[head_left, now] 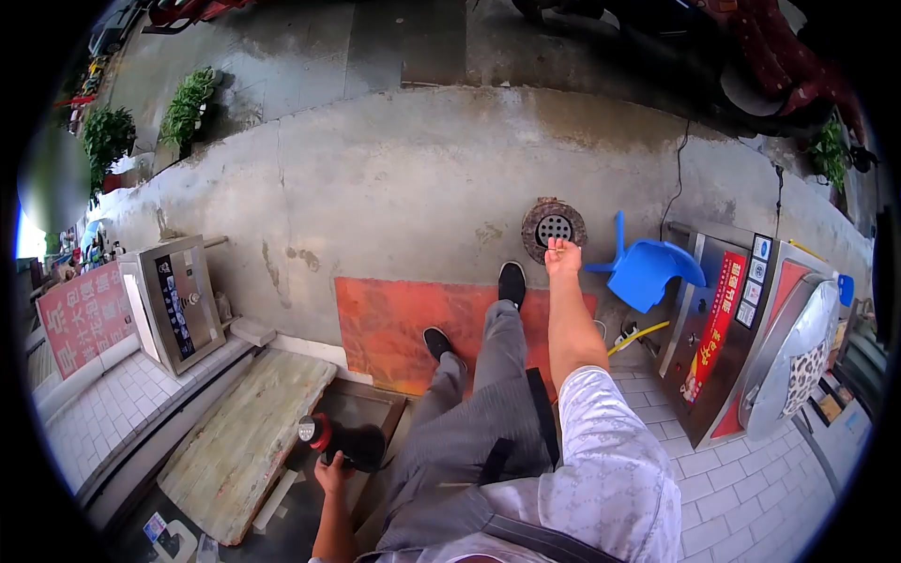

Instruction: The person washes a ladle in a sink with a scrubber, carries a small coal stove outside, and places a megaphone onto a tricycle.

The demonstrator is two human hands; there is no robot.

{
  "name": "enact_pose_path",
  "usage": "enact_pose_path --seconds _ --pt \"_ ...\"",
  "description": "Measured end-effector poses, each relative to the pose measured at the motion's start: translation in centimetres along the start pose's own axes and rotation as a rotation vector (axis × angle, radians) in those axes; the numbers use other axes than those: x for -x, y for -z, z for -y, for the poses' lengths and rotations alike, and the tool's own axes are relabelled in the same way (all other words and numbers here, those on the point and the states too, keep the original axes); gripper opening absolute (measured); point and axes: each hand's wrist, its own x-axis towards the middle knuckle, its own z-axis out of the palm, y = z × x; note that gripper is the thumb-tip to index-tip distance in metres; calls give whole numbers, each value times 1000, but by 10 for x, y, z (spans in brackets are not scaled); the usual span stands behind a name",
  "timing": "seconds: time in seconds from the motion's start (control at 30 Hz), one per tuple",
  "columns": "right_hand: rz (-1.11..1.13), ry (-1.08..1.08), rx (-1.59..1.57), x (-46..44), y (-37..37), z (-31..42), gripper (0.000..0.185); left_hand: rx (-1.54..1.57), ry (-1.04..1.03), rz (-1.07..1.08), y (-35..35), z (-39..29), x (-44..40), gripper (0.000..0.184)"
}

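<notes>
My left hand [331, 472] is low in the view, its fingers wrapped round the lower side of a black bottle-like object [358, 447] with a red band and a grey end. That object lies tilted beside a worn wooden board [246, 436]. My right hand [562, 256] is stretched out forward with its fingers curled together; whether anything is in them is too small to tell. Below it in the view is the edge of a round drain cover [554, 228] on the ground. A blue plastic chair [648, 274] stands to the right of this hand.
A red mat [385, 324] lies under my feet. A metal cabinet [178, 300] and a red sign [89, 317] are at the left. At the right stand a steel unit [704, 328] and a yellow hose [640, 336]. Potted plants and parked vehicles line the far side.
</notes>
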Motion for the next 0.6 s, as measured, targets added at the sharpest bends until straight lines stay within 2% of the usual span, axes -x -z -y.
enact_pose_path --seconds 0.1,0.2,0.23,0.27,0.37,0.4,0.43,0.47,0.6 --pt "20 18 -69 -17 -21 13 4 -107 -94 41 -12 -8 -8 19" --pt "48 2 -34 -17 -26 25 3 -133 -66 140 -27 -36 -9 18" --pt "3 19 2 -6 -24 27 5 -192 -131 126 -30 -37 -15 17" --pt "-14 14 72 -19 -12 25 10 -144 -144 141 -41 -53 -10 18" --pt "123 -117 274 -51 32 38 32 -530 -259 93 -55 -87 -9 27" --pt "-18 -142 395 -21 20 46 36 -645 -308 60 -58 -105 -3 31" --pt "-63 -140 499 -3 11 48 41 -759 -315 37 -59 -122 -1 35" --pt "-85 -161 559 2 9 50 41 -768 -405 38 -59 -134 1 35" --pt "126 -35 874 89 -32 45 37 -705 -700 47 -39 -163 -6 28"
